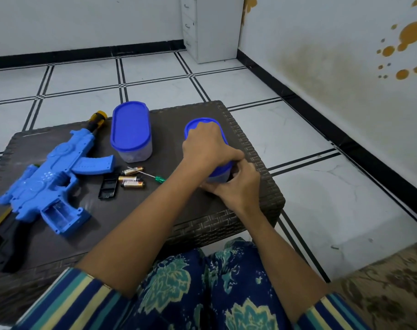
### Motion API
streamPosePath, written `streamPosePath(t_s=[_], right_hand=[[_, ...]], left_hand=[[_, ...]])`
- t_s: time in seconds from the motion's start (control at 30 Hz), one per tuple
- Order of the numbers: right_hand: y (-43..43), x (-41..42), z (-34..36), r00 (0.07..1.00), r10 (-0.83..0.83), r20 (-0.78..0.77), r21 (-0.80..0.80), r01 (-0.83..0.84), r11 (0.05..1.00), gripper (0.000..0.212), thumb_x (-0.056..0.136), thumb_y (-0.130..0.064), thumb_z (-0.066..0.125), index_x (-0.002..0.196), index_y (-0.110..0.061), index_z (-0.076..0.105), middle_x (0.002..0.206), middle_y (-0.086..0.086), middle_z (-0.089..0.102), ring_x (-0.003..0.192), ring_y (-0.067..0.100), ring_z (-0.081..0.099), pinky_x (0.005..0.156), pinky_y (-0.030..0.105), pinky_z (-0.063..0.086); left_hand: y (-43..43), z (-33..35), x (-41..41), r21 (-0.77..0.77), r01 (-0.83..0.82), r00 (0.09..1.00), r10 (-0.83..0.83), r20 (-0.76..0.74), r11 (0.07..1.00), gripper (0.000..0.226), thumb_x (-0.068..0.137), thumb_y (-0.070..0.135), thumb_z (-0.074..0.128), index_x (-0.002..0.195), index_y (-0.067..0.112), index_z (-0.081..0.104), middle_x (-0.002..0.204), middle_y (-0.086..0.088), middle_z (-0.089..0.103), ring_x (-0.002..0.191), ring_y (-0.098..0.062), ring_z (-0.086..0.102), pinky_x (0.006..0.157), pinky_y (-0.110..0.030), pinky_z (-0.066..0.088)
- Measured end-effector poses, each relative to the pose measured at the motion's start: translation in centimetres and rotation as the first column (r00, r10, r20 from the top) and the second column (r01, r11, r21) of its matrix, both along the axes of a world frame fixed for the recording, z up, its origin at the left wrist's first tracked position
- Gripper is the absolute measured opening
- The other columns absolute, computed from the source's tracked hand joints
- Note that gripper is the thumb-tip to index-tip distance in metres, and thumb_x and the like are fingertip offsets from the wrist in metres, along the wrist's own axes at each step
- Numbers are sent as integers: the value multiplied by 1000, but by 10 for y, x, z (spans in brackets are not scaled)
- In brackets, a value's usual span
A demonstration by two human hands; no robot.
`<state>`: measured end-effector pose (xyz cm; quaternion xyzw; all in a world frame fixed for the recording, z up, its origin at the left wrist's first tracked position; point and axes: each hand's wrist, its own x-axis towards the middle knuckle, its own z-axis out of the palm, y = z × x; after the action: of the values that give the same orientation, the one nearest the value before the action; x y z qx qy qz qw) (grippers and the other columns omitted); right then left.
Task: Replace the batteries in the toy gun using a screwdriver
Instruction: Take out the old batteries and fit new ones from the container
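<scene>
A blue toy gun [50, 177] lies on its side at the left of a dark wicker table [136, 217], its battery bay open and empty. Beside it lie a black battery cover [108, 185], three batteries [131, 178] and a green-handled screwdriver [150, 175]. At the table's right, my left hand [206, 146] grips the blue lid of an oval container [202, 123] from above. My right hand [233, 184] holds that container's near end low down.
A second blue-lidded oval container [131, 131] stands at the middle back of the table. Tiled floor surrounds the table, with a wall to the right and a white cabinet [212, 27] at the back. My patterned lap is at the bottom.
</scene>
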<state>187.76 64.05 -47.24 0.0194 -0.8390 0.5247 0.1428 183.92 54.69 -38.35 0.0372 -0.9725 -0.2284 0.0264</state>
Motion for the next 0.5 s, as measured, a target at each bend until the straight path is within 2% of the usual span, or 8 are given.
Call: streamPosePath(t_s=[0.1,0.23,0.27,0.4,0.5], right_hand=[[-2,0,2,1000,-12,-15,26,12,1000,66,43,-39,97,97,-28,59,84,-25,52,88,14,57,64,10,40],[-6,0,2,1000,-7,-12,65,8,998,67,45,-39,96,99,-19,63,85,-21,49,88,12,57,64,6,38],[-7,0,1,1000,-10,-11,86,11,996,68,45,-39,96,101,-17,64,86,-18,50,89,12,57,65,8,41],[-8,2,6,999,12,-53,154,-4,988,69,47,-35,92,105,-13,62,89,-14,48,95,18,57,73,33,55],[-12,5,12,995,43,-85,220,-23,975,69,49,-32,93,106,-10,61,91,-8,49,97,19,55,76,30,52]], left_hand=[[-1,-1,-6,-15,54,999,-54,1,998,53,63,52,72,60,16,34,63,2,39,58,-11,36,65,-30,32],[-2,2,-9,-42,112,994,-112,19,993,47,65,47,71,58,15,38,58,1,41,57,-14,43,59,-29,34],[-3,5,-9,-57,133,991,-131,31,989,46,67,45,71,58,14,39,58,0,41,56,-14,42,55,-28,35],[-7,24,-7,-115,194,978,-183,99,974,38,72,37,71,64,10,45,62,-2,44,53,-14,42,48,-24,36],[-8,34,-8,-165,213,972,-192,132,963,32,72,33,71,80,7,55,73,-3,43,57,-15,45,48,-25,38]])
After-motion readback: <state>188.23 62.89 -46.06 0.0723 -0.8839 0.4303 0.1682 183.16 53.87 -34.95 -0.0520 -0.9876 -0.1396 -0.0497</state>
